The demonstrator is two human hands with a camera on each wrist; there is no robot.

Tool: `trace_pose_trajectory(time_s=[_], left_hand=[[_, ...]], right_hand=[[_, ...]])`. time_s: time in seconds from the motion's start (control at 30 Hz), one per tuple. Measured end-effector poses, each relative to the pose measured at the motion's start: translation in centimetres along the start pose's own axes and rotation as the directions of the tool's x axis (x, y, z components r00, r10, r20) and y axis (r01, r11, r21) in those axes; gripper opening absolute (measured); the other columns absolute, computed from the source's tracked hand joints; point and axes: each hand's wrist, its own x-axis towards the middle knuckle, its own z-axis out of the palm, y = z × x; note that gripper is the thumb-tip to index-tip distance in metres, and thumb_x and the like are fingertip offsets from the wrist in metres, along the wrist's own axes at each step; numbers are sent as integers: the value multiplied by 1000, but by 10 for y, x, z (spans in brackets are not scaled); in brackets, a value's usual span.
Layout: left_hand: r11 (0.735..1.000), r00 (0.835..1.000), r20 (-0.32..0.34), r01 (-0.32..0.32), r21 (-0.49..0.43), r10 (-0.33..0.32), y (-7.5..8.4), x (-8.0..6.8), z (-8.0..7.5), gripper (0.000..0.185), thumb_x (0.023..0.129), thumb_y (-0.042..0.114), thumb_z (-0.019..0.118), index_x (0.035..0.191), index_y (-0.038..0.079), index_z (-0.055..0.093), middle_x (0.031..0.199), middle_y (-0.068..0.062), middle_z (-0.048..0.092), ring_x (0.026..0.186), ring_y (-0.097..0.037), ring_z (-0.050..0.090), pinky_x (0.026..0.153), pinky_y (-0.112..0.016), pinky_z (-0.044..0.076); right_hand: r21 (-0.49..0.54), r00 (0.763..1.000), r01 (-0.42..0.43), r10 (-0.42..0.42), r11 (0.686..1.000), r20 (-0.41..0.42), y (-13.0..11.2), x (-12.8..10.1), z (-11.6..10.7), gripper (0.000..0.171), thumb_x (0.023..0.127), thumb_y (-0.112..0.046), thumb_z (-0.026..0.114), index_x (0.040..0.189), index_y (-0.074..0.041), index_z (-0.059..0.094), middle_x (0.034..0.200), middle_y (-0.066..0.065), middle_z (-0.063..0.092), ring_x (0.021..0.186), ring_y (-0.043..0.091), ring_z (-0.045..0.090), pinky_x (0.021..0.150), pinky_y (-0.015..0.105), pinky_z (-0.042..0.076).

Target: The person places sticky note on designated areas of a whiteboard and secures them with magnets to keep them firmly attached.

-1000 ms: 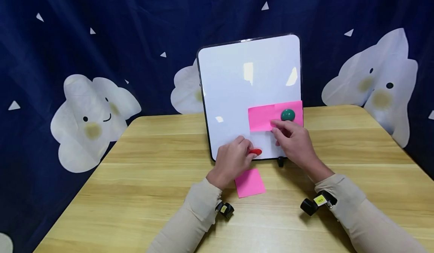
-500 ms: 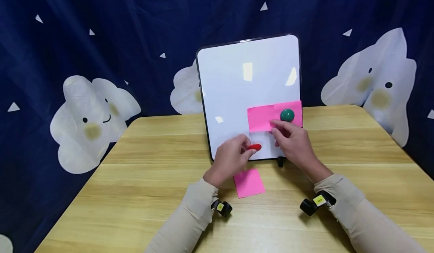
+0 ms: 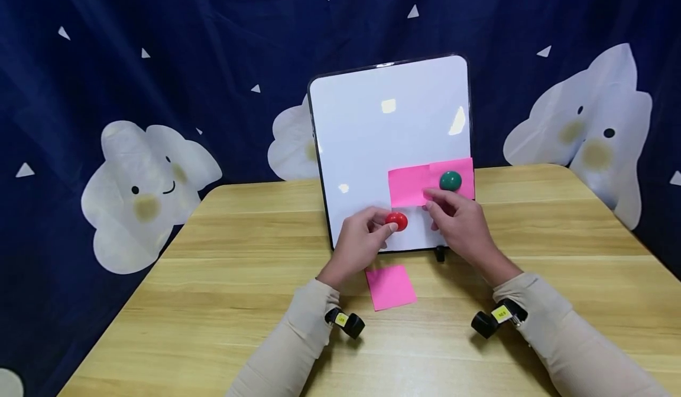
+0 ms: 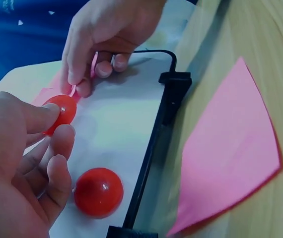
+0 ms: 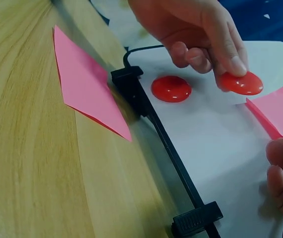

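A white magnetic board (image 3: 372,131) stands upright on the table. Two overlapping pink notes (image 3: 409,185) sit low on it, and a green magnet (image 3: 450,181) pins the right one. My left hand (image 3: 387,223) pinches a red magnet (image 3: 398,220) just off the board, below the left note. My right hand (image 3: 432,199) pinches that note's lower edge. A second red magnet (image 4: 98,192) sticks to the board near its bottom frame; the head view hides it behind my left hand. The wrist views show the held red magnet (image 5: 241,83) and my left hand (image 4: 57,124).
A loose pink note (image 3: 391,286) lies flat on the wooden table (image 3: 213,302) in front of the board's black foot (image 5: 196,220). A dark blue curtain with white cloud figures hangs behind the table.
My left hand has lifted the red magnet from the board's lower edge up toward the pink notes. My right hand has stayed on the note.
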Motion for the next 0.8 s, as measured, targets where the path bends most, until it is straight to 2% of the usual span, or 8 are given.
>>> trace_pose_trajectory(time_s=[0.27, 0.43, 0.6, 0.8], left_hand=[[991, 998, -14, 66, -117, -69, 5, 4, 3, 14, 94, 18, 72, 107, 13, 69, 86, -5, 70, 59, -18, 61, 57, -29, 53], [978, 997, -12, 68, -198, -72, 7, 7, 2, 13, 96, 23, 70, 106, 16, 68, 86, -4, 73, 59, -19, 59, 56, -28, 50], [974, 997, -12, 71, -215, -76, 8, 9, 5, 13, 97, 25, 69, 107, 17, 68, 85, 0, 73, 59, -19, 60, 53, -27, 47], [979, 996, -46, 60, -196, -71, 10, 11, 6, 18, 97, 24, 68, 113, 16, 70, 86, 0, 73, 60, -19, 62, 54, -30, 49]], right_hand=[[-9, 1000, 21, -21, 1000, -13, 1, 0, -2, 32, 100, -19, 63, 131, -11, 67, 87, 8, 62, 67, 24, 61, 57, 21, 49], [-10, 1000, 24, -24, 1000, -13, 1, 2, -1, 32, 100, -18, 64, 131, -11, 67, 86, 7, 62, 66, 24, 60, 56, 21, 48], [-16, 1000, 15, -15, 1000, -6, 2, 1, -1, 33, 100, -19, 64, 132, -11, 67, 86, 7, 60, 67, 23, 60, 57, 21, 48], [-24, 1000, 22, -22, 999, -6, 4, 1, 0, 32, 100, -18, 64, 131, -12, 67, 87, 6, 62, 66, 23, 60, 56, 22, 48]])
